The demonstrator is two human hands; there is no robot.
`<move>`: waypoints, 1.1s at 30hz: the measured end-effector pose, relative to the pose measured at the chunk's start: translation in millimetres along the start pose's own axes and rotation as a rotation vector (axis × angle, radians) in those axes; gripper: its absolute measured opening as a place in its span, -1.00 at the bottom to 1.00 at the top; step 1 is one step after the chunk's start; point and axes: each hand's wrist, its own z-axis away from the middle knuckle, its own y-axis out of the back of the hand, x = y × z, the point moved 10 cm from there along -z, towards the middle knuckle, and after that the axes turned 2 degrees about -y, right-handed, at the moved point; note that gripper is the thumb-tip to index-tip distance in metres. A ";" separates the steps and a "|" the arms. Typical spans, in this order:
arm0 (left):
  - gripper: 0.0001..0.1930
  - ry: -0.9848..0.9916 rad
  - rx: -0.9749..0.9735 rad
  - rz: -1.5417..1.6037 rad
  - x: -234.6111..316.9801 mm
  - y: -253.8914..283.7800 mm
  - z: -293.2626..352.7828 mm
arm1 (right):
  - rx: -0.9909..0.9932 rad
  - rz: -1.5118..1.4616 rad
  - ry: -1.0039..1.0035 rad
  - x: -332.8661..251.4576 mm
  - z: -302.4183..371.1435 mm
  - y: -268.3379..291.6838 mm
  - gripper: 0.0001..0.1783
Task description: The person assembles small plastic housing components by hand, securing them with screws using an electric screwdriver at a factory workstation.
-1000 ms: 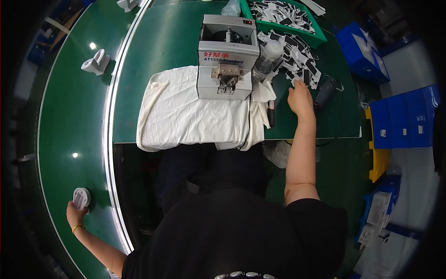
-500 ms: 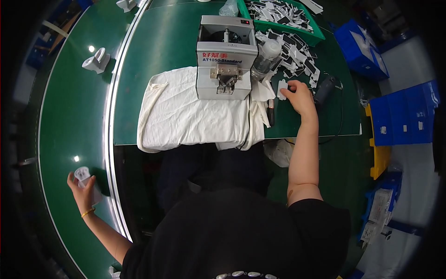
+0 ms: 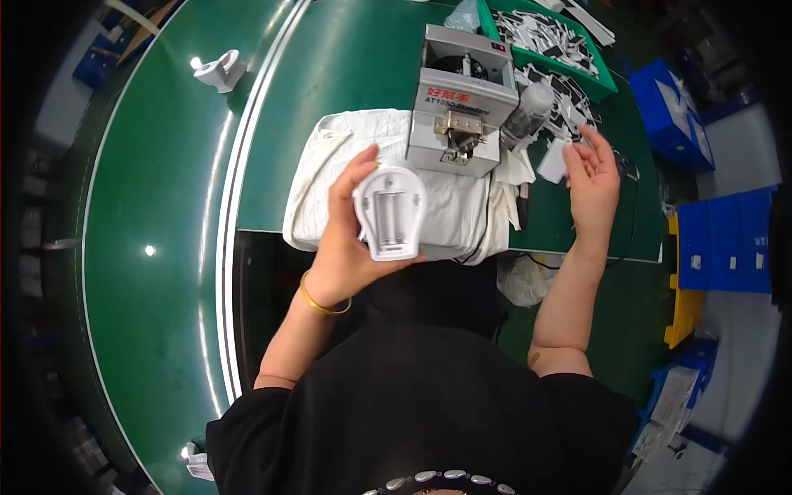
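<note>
My left hand (image 3: 342, 223) is wrapped round a white plastic housing (image 3: 390, 216) and holds it up over the near edge of the workbench. The housing is rounded at the top, narrower below, with an open slotted recess facing up. Over the bench at right, my right hand (image 3: 592, 172) pinches the edge of a small flat white plastic cover (image 3: 553, 160) between thumb and fingers. Between and beyond both hands stands a grey benchtop machine (image 3: 456, 103) on a white cloth (image 3: 330, 177).
Loose white and black pieces (image 3: 569, 103) lie behind a clear bottle (image 3: 530, 111), before a green tray (image 3: 606, 87) of similar pieces. White housings (image 3: 219, 72) stand on the green conveyor (image 3: 157, 190) at left. Blue bins (image 3: 726, 239) are at far right.
My left hand has brought the white housing from the conveyor to in front of me. My right hand stays by the bench with the cover, which is now tilted. The view has shifted.
</note>
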 end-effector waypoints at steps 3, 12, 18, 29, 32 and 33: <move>0.15 -0.021 -0.035 0.077 4.0 -19.6 -7.3 | -0.249 -0.308 0.067 -70.3 49.7 -53.4 -0.67; 0.04 0.025 -0.085 -0.035 6.2 -31.6 -9.3 | -0.573 -0.362 -0.091 -79.7 101.1 -126.5 -0.76; 0.03 0.039 -0.089 -0.063 0.7 -30.5 -5.6 | -0.596 0.020 0.309 -99.4 100.7 -123.9 -0.70; -0.30 0.199 -0.144 0.227 -8.9 -34.8 0.4 | -0.625 -0.514 -0.170 -43.2 100.2 -139.0 -0.10; -0.37 0.210 -0.074 0.266 -7.8 -36.8 -1.7 | -0.621 -0.522 -0.131 -40.9 99.9 -140.4 -0.13; -0.37 0.207 -0.069 0.279 -6.3 -37.6 -0.8 | -0.619 -0.523 -0.130 -40.1 100.9 -140.1 -0.13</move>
